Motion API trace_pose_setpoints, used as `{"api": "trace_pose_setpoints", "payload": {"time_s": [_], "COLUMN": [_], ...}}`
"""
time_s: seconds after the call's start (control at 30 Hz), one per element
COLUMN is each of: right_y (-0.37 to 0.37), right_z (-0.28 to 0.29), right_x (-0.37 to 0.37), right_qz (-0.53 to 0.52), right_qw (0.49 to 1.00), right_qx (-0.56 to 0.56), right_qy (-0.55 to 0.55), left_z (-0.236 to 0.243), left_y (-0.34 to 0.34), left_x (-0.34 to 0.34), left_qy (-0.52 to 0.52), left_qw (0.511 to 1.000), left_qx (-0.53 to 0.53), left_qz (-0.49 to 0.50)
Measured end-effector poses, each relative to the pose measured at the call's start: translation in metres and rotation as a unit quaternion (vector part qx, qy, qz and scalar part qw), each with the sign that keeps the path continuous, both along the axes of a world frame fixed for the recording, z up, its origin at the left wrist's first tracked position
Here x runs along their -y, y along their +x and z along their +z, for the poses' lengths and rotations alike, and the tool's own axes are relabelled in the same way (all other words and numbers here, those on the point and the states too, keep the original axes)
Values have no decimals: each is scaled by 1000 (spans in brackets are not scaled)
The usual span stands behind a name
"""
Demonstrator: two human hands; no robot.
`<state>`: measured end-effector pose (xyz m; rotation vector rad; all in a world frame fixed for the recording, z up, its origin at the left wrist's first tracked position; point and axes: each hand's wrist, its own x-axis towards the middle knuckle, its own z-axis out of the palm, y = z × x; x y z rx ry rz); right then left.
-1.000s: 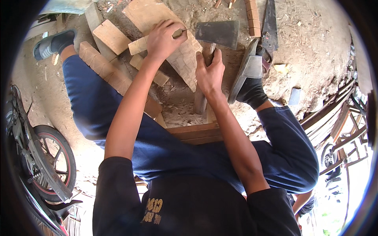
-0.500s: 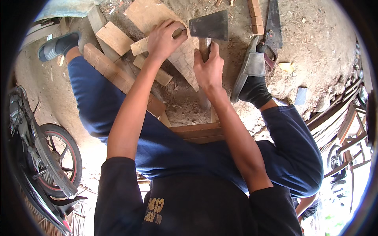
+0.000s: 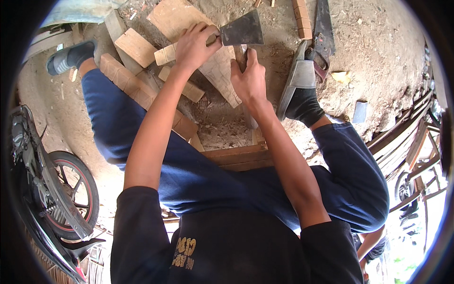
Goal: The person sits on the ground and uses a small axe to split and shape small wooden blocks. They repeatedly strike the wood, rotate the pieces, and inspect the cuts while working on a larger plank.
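My left hand (image 3: 196, 47) is closed around a short wooden block (image 3: 165, 55), whose pale end sticks out to the left of my wrist. Under that hand lies a broad wooden board (image 3: 221, 78) with a rough surface. My right hand (image 3: 249, 84) grips the handle of a hatchet (image 3: 243, 29), one finger stretched along it. The dark, wide hatchet head is close beside my left fingertips; whether it touches the block is hidden. A second small block (image 3: 189, 90) lies below my left wrist.
Rows of cut wooden blocks (image 3: 124, 78) lie along my left leg, near a loose thick block (image 3: 136, 47). A handsaw (image 3: 324, 33) and another block row (image 3: 301, 19) lie beyond my right foot. A motorcycle (image 3: 71, 189) stands at left; a person's arm (image 3: 371, 246) shows at lower right.
The hatchet head has shifted slightly left, closer to my left hand, and its tilt has changed a little. My left hand keeps its grip on the block.
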<state>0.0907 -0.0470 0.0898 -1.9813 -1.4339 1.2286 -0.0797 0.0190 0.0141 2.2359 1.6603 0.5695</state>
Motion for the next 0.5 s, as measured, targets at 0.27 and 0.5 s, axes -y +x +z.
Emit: {"api": "trace_pose_setpoints", "payload": {"time_s": [0.27, 0.5], "right_y": [1, 2], "right_z": [-2, 7], "right_x": [3, 1], "right_qz": [-12, -23], "right_qw": [1000, 998], "right_qx": [-9, -19], "right_qy": [-20, -51], "left_z": [-5, 7], "left_y": [-11, -21], "left_x": [-3, -19], "left_qy": [-16, -124], "left_qw": [998, 981], "left_qx": [31, 90], "left_qz": [-48, -120]}}
